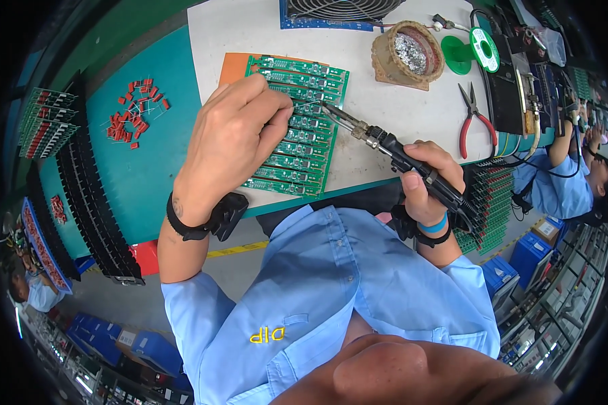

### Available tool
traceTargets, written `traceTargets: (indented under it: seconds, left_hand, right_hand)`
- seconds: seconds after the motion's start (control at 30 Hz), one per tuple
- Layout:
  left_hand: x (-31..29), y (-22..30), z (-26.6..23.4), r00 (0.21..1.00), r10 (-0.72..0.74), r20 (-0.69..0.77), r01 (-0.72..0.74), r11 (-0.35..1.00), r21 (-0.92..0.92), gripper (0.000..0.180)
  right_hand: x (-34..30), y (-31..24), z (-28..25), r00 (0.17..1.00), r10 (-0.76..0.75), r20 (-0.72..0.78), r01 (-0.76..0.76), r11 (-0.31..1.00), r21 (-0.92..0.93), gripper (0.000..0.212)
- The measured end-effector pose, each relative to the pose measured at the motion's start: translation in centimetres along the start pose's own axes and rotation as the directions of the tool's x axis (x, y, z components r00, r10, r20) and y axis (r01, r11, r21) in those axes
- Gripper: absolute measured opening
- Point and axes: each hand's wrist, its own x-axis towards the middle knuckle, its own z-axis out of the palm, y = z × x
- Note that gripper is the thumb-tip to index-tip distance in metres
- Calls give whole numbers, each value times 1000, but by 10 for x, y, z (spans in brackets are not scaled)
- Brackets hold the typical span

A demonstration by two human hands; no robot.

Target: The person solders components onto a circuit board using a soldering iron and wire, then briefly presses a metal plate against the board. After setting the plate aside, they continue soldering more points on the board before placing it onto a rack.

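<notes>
A green panel of circuit boards [304,145] lies on the white work mat [391,128], over an orange sheet [233,66]. My left hand [233,138] rests on the panel's left part, fingers pinched together near the middle rows; a thin solder wire may be between the fingertips, but it is too fine to tell. My right hand [429,179] grips the black handle of a soldering iron [391,152]. The iron's tip touches the panel close to my left fingertips.
A brown tip-cleaner pot with metal wool [408,55], a green solder spool [476,48] and red-handled pliers [474,121] lie on the mat to the right. Loose red components [134,111] sit on the teal bench left. Black trays [91,196] line the left edge. Another worker [567,179] sits far right.
</notes>
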Motion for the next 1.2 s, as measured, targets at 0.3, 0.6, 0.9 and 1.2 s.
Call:
traceTargets:
  seconds: [0.3,0.6,0.9,1.2]
  left_hand:
    - [3,1,1,999,33,3,-33,999,16,11]
    - [3,2,-1,999,39,1,-39,999,4,12]
    - [5,5,3,997,10,-77,-14,999,-50,15]
    - [14,6,-3,992,96,-81,-90,993,76,17]
  right_hand:
    - [0,0,-1,999,-36,20,36,999,-28,38]
    - [1,-4,-4,999,-15,46,17,999,-43,38]
    - [2,-1,-9,1000,-26,-5,26,999,-25,37]
    - [12,2,-7,999,-39,-4,39,999,-31,37]
